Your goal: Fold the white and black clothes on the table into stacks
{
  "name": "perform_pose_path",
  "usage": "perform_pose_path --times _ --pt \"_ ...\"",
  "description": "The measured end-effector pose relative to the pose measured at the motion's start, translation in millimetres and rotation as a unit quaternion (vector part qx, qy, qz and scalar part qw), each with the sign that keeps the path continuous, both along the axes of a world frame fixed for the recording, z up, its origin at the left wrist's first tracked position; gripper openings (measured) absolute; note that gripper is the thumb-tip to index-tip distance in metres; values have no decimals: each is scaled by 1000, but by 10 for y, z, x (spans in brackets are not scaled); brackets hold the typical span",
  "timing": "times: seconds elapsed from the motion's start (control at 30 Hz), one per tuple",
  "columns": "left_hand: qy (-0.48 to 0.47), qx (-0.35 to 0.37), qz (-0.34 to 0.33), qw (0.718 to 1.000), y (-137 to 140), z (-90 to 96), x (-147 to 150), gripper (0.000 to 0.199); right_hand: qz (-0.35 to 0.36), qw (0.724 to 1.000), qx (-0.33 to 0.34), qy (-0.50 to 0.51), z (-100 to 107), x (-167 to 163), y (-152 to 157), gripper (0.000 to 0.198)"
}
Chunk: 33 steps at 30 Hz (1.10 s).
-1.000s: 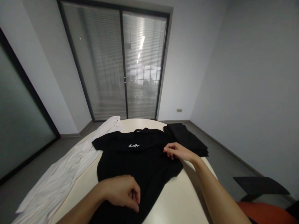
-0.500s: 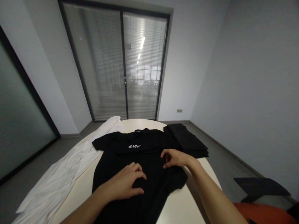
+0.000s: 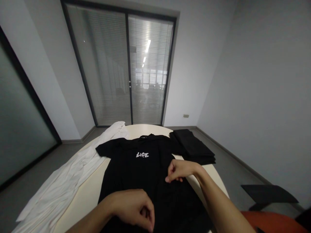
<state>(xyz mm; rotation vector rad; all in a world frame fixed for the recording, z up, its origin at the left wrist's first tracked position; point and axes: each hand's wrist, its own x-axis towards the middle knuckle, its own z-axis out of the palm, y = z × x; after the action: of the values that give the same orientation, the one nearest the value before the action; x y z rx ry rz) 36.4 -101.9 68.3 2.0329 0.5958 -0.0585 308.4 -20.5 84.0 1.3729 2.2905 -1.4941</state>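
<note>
A black T-shirt (image 3: 131,174) lies spread on the table, its collar at the far end and the white lettering "LIFE" across the chest. My left hand (image 3: 136,207) is over the lower middle of the shirt, thumb and fingers closed together in a pinch on the black cloth. Farther out, my right hand (image 3: 181,170) pinches the shirt near its right side, below the right sleeve. Both hands partly cover the cloth beneath them, and the shirt's lower end runs out of view.
A long white garment (image 3: 73,170) lies along the table's left side. At the back right sits a stack of folded black clothes (image 3: 191,145), close to the right sleeve. The pale round-ended table (image 3: 143,128) has a chair (image 3: 269,194) with an orange seat at its right.
Both hands have closed, and both have drawn nearer to me. The fold over the chest has flattened out, so the lettering shows whole, and the shirt's lower right part has spread.
</note>
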Motion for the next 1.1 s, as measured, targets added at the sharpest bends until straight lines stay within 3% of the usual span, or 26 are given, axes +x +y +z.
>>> perform_pose_path --times 0.07,0.13,0.2,0.27,0.4,0.53,0.63,0.73,0.87,0.97,1.1 --pt "-21 27 41 999 33 6 -16 21 -39 985 153 66 -25 -40 43 47" --pt "-38 151 114 981 103 -6 -58 22 -65 944 311 90 -88 -66 96 47" --pt "-20 281 190 941 206 -61 -138 30 -59 911 402 64 -171 -72 140 55" --pt "43 333 250 908 319 -149 -250 46 -36 911 411 13 -242 -61 167 61" --pt "155 309 292 892 436 -241 -448 68 -35 929 364 -58 -249 -30 160 58" --pt "147 319 272 896 379 -105 -475 59 -53 939 331 -77 -152 -31 127 40" --pt "144 327 294 887 406 -5 -454 48 -61 937 338 -60 -158 -41 146 30" --pt "172 353 352 849 607 28 -485 41 -80 931 355 -17 -241 -32 203 32" --pt "222 402 428 778 1028 52 -602 43 -138 923 359 28 -364 -4 293 33" --pt "235 432 431 757 1308 68 -694 53 -180 913 366 14 -393 -4 364 37" --pt "227 449 432 749 1540 41 -777 55 -252 862 440 -24 -314 -34 501 29"
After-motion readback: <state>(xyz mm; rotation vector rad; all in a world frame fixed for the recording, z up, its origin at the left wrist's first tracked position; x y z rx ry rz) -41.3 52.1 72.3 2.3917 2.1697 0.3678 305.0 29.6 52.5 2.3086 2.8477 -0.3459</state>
